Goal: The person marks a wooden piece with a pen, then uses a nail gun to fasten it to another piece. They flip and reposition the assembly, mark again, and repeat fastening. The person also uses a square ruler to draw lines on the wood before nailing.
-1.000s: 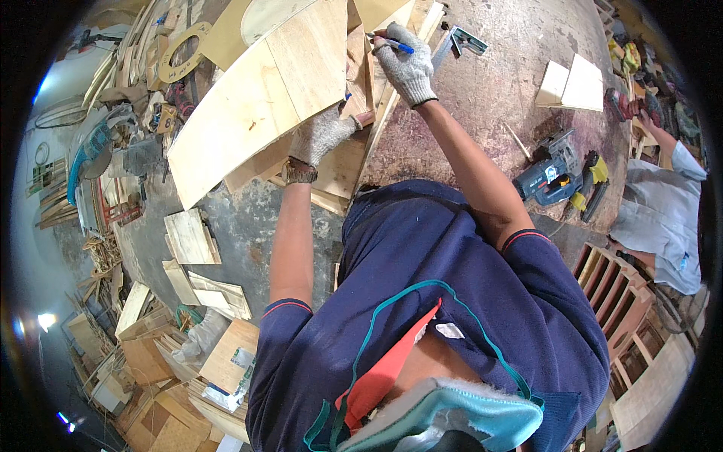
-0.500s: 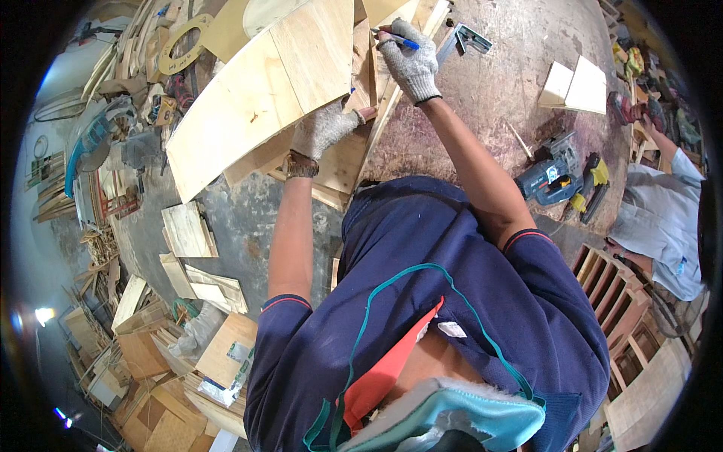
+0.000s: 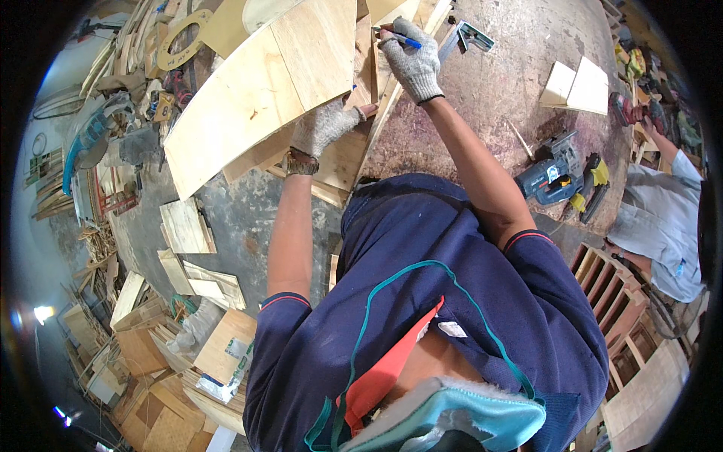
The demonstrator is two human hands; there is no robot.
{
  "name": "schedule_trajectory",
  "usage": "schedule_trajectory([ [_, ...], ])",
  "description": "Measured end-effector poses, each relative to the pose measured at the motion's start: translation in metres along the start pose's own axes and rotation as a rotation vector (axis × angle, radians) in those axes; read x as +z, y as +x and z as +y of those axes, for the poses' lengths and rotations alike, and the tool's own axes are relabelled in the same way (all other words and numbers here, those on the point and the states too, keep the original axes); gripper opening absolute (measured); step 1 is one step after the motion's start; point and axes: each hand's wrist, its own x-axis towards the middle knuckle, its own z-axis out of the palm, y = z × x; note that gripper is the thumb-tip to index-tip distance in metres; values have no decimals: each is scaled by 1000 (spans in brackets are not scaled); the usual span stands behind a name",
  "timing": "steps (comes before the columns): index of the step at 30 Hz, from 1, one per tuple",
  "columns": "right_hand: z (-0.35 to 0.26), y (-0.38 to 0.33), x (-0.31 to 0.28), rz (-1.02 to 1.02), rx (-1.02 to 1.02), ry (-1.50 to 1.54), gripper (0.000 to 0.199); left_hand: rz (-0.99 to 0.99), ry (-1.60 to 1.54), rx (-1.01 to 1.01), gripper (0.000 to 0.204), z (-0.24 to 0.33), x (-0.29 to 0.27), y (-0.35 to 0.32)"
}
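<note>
A large pale plywood panel with a curved edge stands tilted at the upper left of the bench. My left hand, in a grey knit glove, grips its near lower edge; the fingers are partly hidden by the panel, and the thumb points right, bare at its tip. Beside it on the right, my gloved right hand is closed around a blue pen, close to the narrow wooden strips right of the panel. More boards lie beneath my left hand. What the pen tip touches is too small to tell.
A combination square lies right of my right hand. Farther right are a blue jigsaw, a yellow-and-black clamp and pale wood offcuts. A blue saw stands at left; wood stacks lie nearer. Another person works at far right.
</note>
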Motion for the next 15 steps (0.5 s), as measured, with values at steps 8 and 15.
schedule_trajectory([
  [8, -13, -8, -13, -91, 32, -108, 21, 144, 68, 185, 97, -14, 10, 1],
  [15, -30, -40, -21, -98, 131, 108, 21, 189, 50, 265, 80, -16, 11, 1],
])
